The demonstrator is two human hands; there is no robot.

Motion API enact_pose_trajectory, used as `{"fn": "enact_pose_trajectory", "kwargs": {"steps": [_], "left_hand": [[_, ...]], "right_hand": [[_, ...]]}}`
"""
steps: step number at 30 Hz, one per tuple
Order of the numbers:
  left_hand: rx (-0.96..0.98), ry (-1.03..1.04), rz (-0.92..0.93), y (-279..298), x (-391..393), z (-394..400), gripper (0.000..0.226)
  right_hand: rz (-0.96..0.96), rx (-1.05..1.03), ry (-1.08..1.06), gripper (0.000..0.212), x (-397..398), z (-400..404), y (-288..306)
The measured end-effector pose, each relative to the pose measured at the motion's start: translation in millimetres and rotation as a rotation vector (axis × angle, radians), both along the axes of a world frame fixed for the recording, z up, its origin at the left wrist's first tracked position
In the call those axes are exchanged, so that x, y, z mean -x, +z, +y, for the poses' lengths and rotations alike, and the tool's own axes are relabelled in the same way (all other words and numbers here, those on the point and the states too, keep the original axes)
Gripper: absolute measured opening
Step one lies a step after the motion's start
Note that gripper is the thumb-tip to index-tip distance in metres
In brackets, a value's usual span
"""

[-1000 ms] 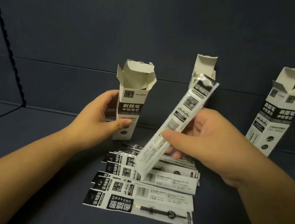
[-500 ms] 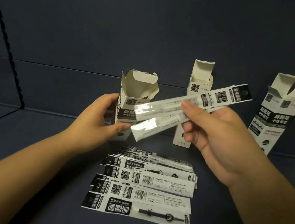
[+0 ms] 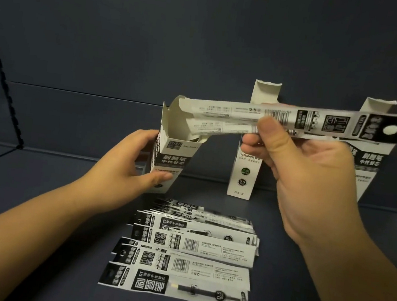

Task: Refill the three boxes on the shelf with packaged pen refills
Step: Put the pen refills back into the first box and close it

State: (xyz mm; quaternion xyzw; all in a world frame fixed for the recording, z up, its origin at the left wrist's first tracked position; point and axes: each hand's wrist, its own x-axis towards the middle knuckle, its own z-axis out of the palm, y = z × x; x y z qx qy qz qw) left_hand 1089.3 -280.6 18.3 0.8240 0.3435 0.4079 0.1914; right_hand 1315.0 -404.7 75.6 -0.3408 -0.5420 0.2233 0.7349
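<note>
My left hand [image 3: 128, 164] grips the left box [image 3: 170, 157], a tall white and black carton with its top flaps open, tilted slightly. My right hand [image 3: 298, 167] pinches two packaged refills [image 3: 296, 121] held almost level, their left ends at the left box's open mouth. The middle box [image 3: 244, 173] stands upright behind, top flap up. The right box [image 3: 370, 166] leans at the far right, partly hidden by my right hand and the held packs. A pile of several more refill packs [image 3: 192, 252] lies on the dark shelf in front of me.
The dark blue shelf floor [image 3: 37, 193] stretches left of the pile, with a back wall close behind the boxes. A black beaded cord [image 3: 4, 71] runs diagonally down the left side.
My right hand has swung the two packs from steeply upright to nearly level and carried their left ends to the left box's opening. My left hand has kept hold of that box.
</note>
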Motion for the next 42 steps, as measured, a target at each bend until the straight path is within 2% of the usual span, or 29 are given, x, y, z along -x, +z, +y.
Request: {"fn": "enact_pose_trajectory", "kwargs": {"steps": [4, 8, 13, 17, 22, 24, 27, 31, 36, 42], "left_hand": [[-0.030, -0.029, 0.018, -0.4, -0.9, -1.3, 0.060], [-0.054, -0.033, 0.033, 0.1, -2.7, -2.0, 0.056], [-0.084, -0.051, 0.054, -1.2, -3.0, -1.1, 0.063], [-0.089, -0.051, 0.069, -0.4, -4.3, -2.2, 0.069], [-0.108, -0.051, 0.082, -1.0, -6.1, -4.5, 0.064], [-0.133, -0.056, 0.102, -1.7, -7.0, -5.8, 0.061], [-0.143, -0.064, 0.108, -1.7, -7.5, -6.7, 0.061], [-0.124, -0.054, 0.086, -1.4, -6.0, -5.6, 0.065], [-0.132, -0.048, 0.108, -1.0, -7.5, -7.8, 0.065], [-0.131, -0.062, 0.077, -3.2, -6.8, -5.0, 0.065]], "right_hand": [[-0.150, -0.035, 0.013, 0.015, 1.6, -0.9, -2.0], [-0.395, -0.041, -0.049, 0.012, -2.5, 0.3, -4.2], [-0.580, -0.009, -0.064, 0.012, -2.0, 7.4, -1.2], [-0.723, 0.035, -0.166, 0.019, -5.5, 4.9, 2.4], [-0.759, 0.095, -0.218, 0.022, -0.4, 4.8, -1.6], [-0.819, 0.186, -0.237, 0.025, 7.0, 8.9, -5.6], [-0.807, 0.299, -0.163, 0.032, 12.3, 9.9, -8.5], [-0.686, 0.215, -0.101, 0.022, 8.9, 2.5, -4.2], [-0.779, 0.192, -0.178, 0.022, 9.0, 10.2, -10.2], [-0.651, 0.081, -0.140, 0.014, 5.5, 8.6, -12.8]]}}
